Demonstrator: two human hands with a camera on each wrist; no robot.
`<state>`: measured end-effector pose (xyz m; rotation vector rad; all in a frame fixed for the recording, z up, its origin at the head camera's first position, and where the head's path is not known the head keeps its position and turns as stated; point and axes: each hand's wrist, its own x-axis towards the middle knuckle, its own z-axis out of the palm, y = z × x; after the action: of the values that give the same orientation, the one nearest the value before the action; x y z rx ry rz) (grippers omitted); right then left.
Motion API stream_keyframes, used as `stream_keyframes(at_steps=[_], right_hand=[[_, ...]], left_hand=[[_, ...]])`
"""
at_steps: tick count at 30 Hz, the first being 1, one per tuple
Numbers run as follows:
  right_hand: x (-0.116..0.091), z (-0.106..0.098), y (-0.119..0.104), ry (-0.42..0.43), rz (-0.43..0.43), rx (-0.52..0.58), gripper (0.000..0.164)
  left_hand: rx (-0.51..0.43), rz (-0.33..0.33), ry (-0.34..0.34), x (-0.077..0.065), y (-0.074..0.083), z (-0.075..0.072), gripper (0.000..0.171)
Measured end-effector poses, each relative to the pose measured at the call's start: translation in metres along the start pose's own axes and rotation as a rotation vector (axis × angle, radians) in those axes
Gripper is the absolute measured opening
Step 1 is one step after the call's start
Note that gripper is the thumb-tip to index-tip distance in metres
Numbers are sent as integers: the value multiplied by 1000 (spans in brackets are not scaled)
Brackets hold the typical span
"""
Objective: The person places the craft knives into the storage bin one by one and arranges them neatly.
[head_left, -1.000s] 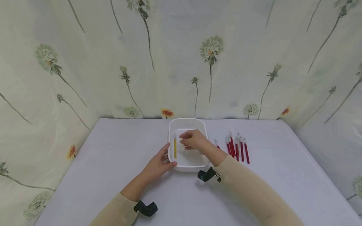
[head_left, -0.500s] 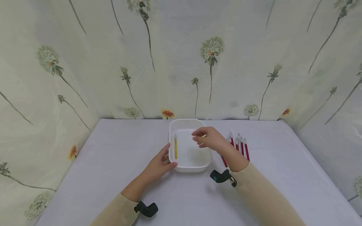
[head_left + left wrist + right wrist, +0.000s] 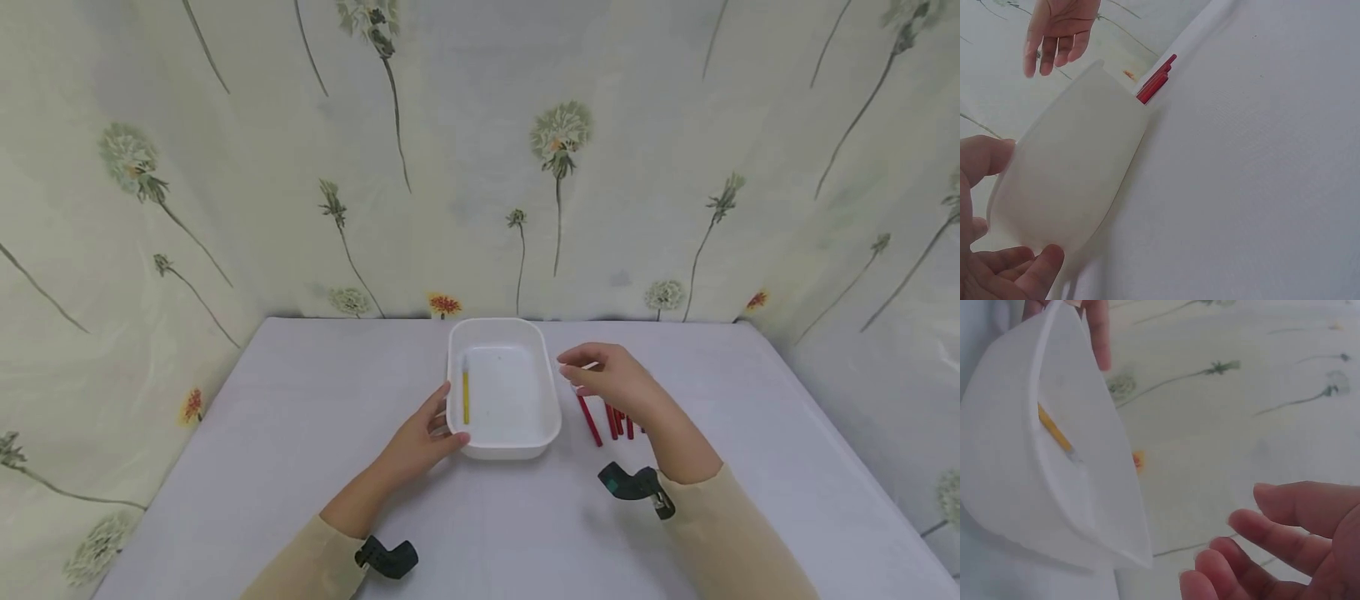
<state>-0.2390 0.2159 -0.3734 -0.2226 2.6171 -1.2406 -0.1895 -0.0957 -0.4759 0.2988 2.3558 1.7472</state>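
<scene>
My left hand [image 3: 417,440] grips the near left corner of a white plastic tray [image 3: 504,452], thumb on the front and fingers along the left side. Inside the tray, near its left wall, lies one slim yellow pen-like stick [image 3: 466,398] with a pale, clear-looking tip. My right hand [image 3: 613,377] hovers to the right of the tray, fingers loosely bent and holding nothing. Below it lie several red pen-like sticks [image 3: 590,420], their far ends partly hidden behind the hand. The right wrist view shows the yellow stick through the tray's opening and the right hand's fingers [image 3: 1260,532] apart from the tray.
A white cloth covers the table [image 3: 330,367], whose back edge meets a hanging curtain [image 3: 450,150] printed with dandelions. Dark wrist cameras are strapped on both sleeves; the right one [image 3: 633,483] sits in front of the red sticks.
My right hand has moved right, from over the inside of the tray to above the red sticks. The left hand, tray and yellow stick stay in place.
</scene>
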Motion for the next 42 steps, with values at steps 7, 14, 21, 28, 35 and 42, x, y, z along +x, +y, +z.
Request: stream_keyframes(at_steps=[7, 14, 21, 28, 35, 42], right_hand=[[-17, -22, 13, 47, -17, -22, 44], [-26, -36, 35, 72, -2, -39, 49], [-24, -46, 65, 118, 25, -85, 50], [-16, -52, 100, 152, 69, -91, 51], [-4, -49, 118, 149, 118, -52, 43], [1, -47, 135, 167, 173, -103, 38]], left_hand=[[16, -5, 5, 0, -2, 0, 89], [15, -15, 9, 0, -1, 0, 89], [20, -29, 12, -1, 4, 1, 89], [26, -27, 8, 1, 4, 3, 89], [23, -39, 18, 1, 2, 0, 90], [15, -46, 10, 0, 1, -1, 90]])
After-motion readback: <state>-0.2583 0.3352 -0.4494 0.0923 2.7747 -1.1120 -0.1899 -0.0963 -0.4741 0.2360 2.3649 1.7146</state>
